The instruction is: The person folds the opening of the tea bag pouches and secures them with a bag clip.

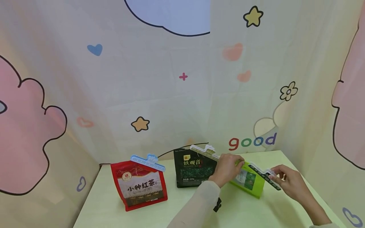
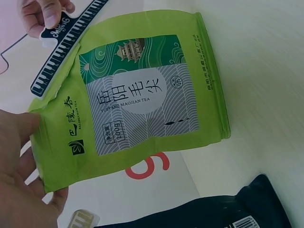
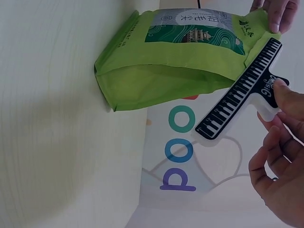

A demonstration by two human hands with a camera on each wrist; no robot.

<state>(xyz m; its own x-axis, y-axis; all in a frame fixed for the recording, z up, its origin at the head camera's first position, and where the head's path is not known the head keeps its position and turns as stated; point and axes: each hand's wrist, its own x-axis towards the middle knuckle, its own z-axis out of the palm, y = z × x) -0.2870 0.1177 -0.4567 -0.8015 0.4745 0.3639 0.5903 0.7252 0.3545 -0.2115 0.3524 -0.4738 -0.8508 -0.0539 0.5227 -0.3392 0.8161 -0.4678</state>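
Note:
A green tea bag (image 1: 248, 183) stands tilted on the table, right of centre. My left hand (image 1: 228, 167) grips its top edge at the left corner; in the left wrist view the hand (image 2: 23, 180) holds that same edge of the bag (image 2: 142, 104). My right hand (image 1: 285, 180) pinches the handle of a black clip (image 1: 265, 175) printed with piano keys. The clip (image 3: 242, 104) lies along the far end of the top edge of the bag (image 3: 175, 61), with its jaws meeting the corner. The right hand's fingers (image 3: 280, 156) squeeze the white handle.
A black tea bag (image 1: 194, 169) with a white clip (image 1: 203, 150) stands just left of my left hand. Further left stands a red tea bag (image 1: 141, 186) with a blue clip (image 1: 148, 161). A printed curtain (image 1: 182, 95) closes in the pale table (image 1: 256, 212) on three sides.

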